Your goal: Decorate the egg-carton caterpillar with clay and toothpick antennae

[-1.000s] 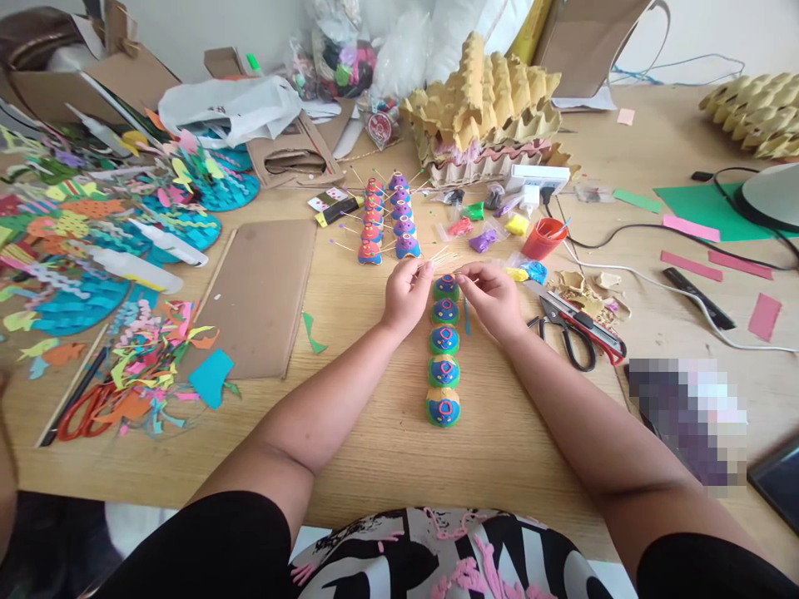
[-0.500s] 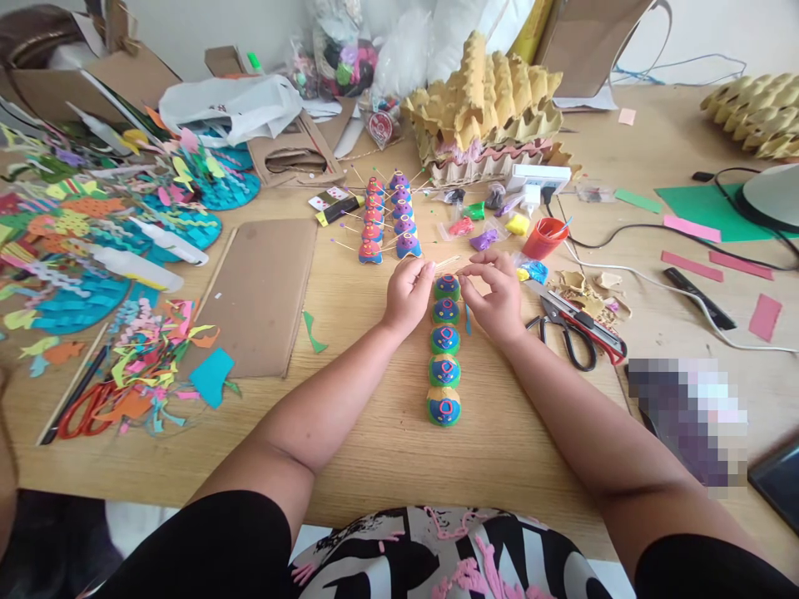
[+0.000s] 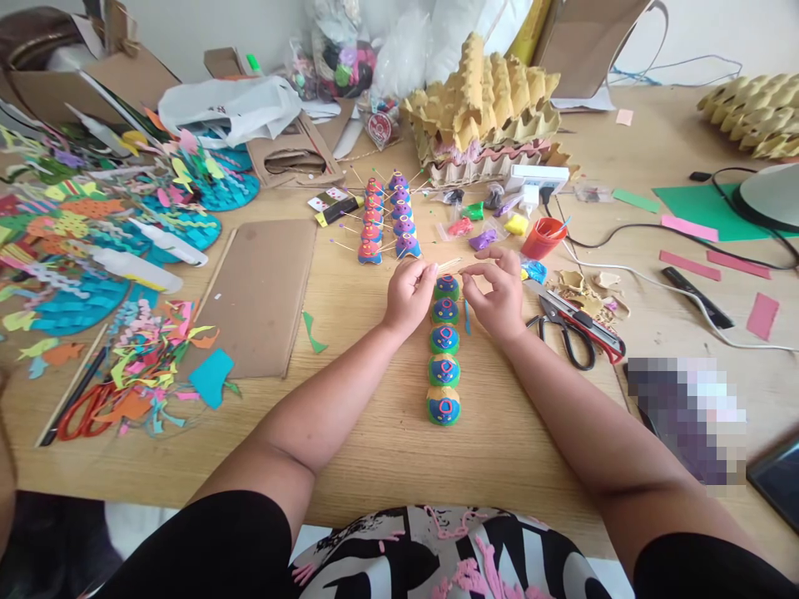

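Note:
My left hand [image 3: 410, 298] is closed around a few thin pale wooden sticks [image 3: 450, 264], which look like toothpicks; their ends poke out toward the right. My right hand [image 3: 498, 293] has thumb and forefinger pinched at the top figure of the row; what lies between the fingertips is too small to make out. Below and between the hands runs a row of several blue-and-green egg-carton figures [image 3: 445, 339] with red ring mouths. Beyond my left hand stand red-and-blue figures [image 3: 369, 251] and purple-and-blue figures [image 3: 408, 245] with thin sticks poking out of their sides.
Scissors [image 3: 578, 343] and a red utility knife [image 3: 599, 329] lie right of my right hand, near an orange cup [image 3: 544, 239]. Egg trays [image 3: 483, 108] are stacked at the back. Cardboard [image 3: 262, 291], glue bottles [image 3: 137, 268] and paper scraps [image 3: 146, 366] lie on the left.
My right hand has shifted very slightly to the right, its pinch still formed. The left hand and the figures stay almost where they were.

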{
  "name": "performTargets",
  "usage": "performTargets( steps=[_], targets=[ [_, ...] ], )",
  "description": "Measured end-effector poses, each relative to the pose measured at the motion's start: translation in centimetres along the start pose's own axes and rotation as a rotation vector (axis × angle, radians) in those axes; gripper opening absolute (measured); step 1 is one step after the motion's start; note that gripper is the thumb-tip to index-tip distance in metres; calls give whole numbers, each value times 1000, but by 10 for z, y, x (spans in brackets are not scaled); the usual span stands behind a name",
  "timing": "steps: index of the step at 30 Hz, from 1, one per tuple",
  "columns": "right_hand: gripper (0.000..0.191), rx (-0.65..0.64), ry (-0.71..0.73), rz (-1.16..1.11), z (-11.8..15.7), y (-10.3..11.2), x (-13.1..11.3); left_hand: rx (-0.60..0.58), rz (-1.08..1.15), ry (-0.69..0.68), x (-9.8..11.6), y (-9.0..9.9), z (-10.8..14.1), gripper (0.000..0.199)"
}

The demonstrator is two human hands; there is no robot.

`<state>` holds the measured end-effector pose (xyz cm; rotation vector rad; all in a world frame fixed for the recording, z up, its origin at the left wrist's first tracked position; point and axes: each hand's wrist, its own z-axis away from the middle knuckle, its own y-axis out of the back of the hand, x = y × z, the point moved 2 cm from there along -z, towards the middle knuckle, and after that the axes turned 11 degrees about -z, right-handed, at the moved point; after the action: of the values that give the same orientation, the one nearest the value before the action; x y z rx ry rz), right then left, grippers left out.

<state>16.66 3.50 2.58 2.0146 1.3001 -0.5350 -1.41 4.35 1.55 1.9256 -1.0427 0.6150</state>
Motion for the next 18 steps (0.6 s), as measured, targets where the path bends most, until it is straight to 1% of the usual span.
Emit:
performTargets(
  steps=[2, 4, 6, 7, 8, 10, 12, 13, 15, 18],
  targets=[
    [8, 29, 4, -2, 0, 1, -1, 3, -2, -7, -1, -1, 0, 56],
    [10, 84, -12, -13, 0, 3, -1, 15, 7, 10, -3, -1, 0, 56],
    [14, 130, -58, -32, -1, 6, 0, 34, 29, 50, -5, -1, 0, 57],
    [17, 127, -83, -41, -1, 6, 1, 39, 44, 71, -6, -1, 0, 57],
    [22, 102, -101, -51, -1, 6, 2, 37, 59, 83, -5, -1, 0, 57],
    [38, 3, -104, -72, 0, 3, 2, 4, 79, 67, -2, -1, 1, 55],
    [52, -109, -75, -99, 1, -1, 2, -52, 76, -10, 4, -1, 2, 53],
    [56, -149, -61, -115, 1, -3, 1, -76, 71, -57, 8, -1, 3, 51],
    [58, -182, -59, -158, 1, -5, -1, -112, 59, -139, 13, -1, 4, 49],
    [57, -163, -116, -244, -1, -6, -5, -133, 59, -209, 20, -2, 6, 44]
  ],
)
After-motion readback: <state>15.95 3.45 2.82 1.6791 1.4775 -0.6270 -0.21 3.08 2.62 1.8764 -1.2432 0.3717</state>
